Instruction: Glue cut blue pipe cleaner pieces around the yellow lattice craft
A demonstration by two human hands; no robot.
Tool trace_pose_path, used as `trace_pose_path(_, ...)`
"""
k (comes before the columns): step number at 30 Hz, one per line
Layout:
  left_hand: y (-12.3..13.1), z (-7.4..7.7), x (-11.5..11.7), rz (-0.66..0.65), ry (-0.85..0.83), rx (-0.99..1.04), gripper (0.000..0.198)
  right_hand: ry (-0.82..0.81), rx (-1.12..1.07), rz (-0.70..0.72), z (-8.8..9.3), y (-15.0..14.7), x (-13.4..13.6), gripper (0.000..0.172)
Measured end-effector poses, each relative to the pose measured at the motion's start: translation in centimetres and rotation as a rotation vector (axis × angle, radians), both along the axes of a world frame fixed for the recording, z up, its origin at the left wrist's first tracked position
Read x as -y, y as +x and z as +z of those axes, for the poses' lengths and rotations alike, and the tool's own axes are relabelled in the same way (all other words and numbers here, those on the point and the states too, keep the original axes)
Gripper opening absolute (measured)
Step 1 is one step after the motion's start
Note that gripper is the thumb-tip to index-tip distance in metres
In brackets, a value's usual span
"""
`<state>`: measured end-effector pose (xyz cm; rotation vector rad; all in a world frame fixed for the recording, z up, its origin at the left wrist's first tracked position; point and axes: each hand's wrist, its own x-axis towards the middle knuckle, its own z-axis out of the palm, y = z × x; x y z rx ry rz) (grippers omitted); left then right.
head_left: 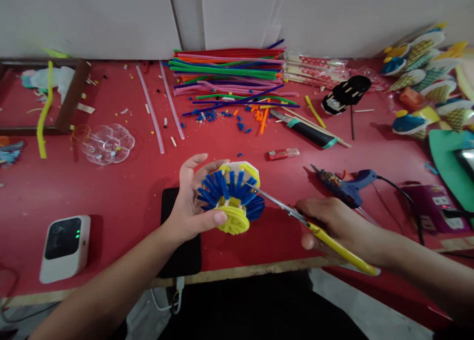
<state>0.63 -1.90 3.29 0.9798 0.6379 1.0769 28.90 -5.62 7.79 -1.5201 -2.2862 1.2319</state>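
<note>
My left hand (194, 197) grips a small craft piece (234, 197) made of blue and yellow pipe cleaners, thumb on its round yellow end. Blue pipe-cleaner stubs fan out around its middle, and a white plate with yellow trim shows at its far end. In my right hand (336, 226) is a pair of yellow-handled scissors (329, 240). Their blades point left, and the tips lie at the blue stubs; whether they touch or cut one I cannot tell. The piece is held above the red table (229, 256), close to its front edge.
Pipe cleaners (225, 73) lie heaped at the back, with blue and orange snippets before them. A utility knife (309, 132), a red lighter (283, 154) and a glue gun (344, 184) lie to the right. A white device (64, 248) and a black phone-like slab (181, 261) are nearer.
</note>
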Motion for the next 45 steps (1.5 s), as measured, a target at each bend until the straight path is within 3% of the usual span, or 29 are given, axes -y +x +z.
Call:
trace_pose_path(6, 0.0, -0.1, 0.2, -0.026, -0.035, -0.018, 0.105, -0.080, -0.076, -0.086, 0.0, 0.1, -0.2, 0.072)
trace_pose_path(14, 0.2, 0.7, 0.1, 0.035, -0.088, -0.067, 0.098, 0.033, -0.073, -0.074, -0.5, 0.4, 0.1, 0.069)
trace_pose_path(25, 0.0, -0.2, 0.1, 0.068, -0.082, -0.056, 0.088, 0.130, -0.084, -0.071, -1.4, 0.8, 0.3, 0.065)
trace_pose_path(31, 0.1, -0.8, 0.1, 0.074, -0.079, 0.020, 0.086, 0.071, -0.069, -0.059, -0.1, 0.5, -0.5, 0.068)
trace_pose_path(45, 0.2, -0.3, -0.1, 0.039, -0.077, 0.063, 0.082, 0.032, 0.003, -0.010, -0.1, 0.3, -0.4, 0.071)
